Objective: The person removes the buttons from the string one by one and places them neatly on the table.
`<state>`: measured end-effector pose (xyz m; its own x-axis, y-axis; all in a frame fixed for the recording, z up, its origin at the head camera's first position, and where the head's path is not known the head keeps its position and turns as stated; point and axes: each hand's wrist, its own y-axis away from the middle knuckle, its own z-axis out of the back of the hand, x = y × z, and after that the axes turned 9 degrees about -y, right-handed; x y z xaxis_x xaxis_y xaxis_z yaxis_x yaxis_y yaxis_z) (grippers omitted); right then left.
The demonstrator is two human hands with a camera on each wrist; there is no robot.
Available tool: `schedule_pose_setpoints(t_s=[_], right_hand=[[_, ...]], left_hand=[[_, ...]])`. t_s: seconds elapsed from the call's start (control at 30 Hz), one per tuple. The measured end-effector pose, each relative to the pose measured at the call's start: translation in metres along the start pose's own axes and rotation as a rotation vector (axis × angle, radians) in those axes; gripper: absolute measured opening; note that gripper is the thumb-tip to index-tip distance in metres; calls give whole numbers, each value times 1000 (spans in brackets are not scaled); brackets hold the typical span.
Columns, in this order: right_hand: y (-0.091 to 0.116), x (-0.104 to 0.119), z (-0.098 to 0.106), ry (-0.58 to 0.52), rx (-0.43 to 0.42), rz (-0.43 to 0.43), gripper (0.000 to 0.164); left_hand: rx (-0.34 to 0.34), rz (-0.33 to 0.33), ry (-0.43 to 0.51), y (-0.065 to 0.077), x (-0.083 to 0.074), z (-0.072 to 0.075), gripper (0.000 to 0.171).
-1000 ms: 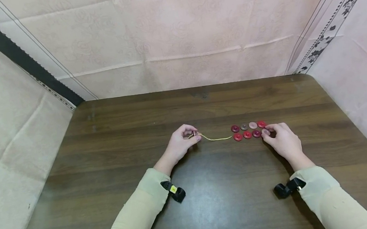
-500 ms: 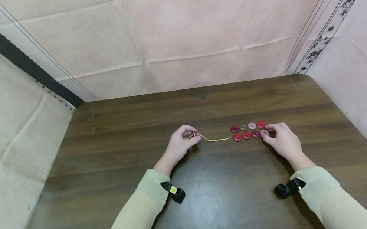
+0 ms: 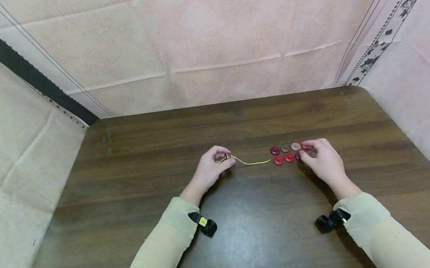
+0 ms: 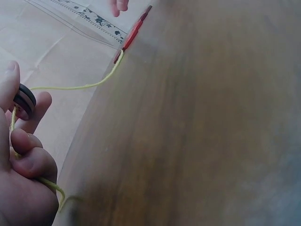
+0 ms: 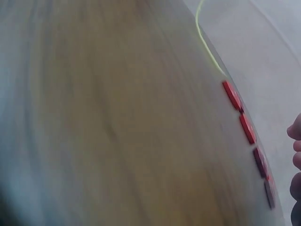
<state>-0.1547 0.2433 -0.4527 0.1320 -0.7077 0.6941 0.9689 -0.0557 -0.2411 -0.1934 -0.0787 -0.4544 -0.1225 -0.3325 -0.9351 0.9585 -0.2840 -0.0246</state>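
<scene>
Since the earlier frame, the right hand [image 3: 326,164] has shifted leftward over the right end of the button rows [image 3: 288,157]. Beneath the rows spreads the brown table [image 3: 258,208]. Thumb and index finger of that hand are parted at the rows, released; whether they touch a button I cannot tell. Left of the rows, the left hand [image 3: 210,166] pinches a short disc stack [image 4: 25,101]; the yellow cord [image 3: 255,163] passes through its fingers and runs right, ending just beside the rows' front-left red button [image 3: 278,160]. Behind, the rows show maroon, grey-brown, pale pink and red.
</scene>
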Motion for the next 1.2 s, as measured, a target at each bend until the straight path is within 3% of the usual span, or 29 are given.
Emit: schedule_pose_setpoints(t_s=[0.27, 0.63, 1.2], right_hand=[[-4, 17, -19, -67, 3, 87, 26], [-7, 37, -40, -160, 177, 274, 36], [-4, 68, -69, -237, 254, 299, 41]], left_hand=[[9, 30, 20, 0, -1, 0, 28], [39, 62, 43, -1, 0, 3, 28], [28, 42, 35, 4, -3, 1, 23]])
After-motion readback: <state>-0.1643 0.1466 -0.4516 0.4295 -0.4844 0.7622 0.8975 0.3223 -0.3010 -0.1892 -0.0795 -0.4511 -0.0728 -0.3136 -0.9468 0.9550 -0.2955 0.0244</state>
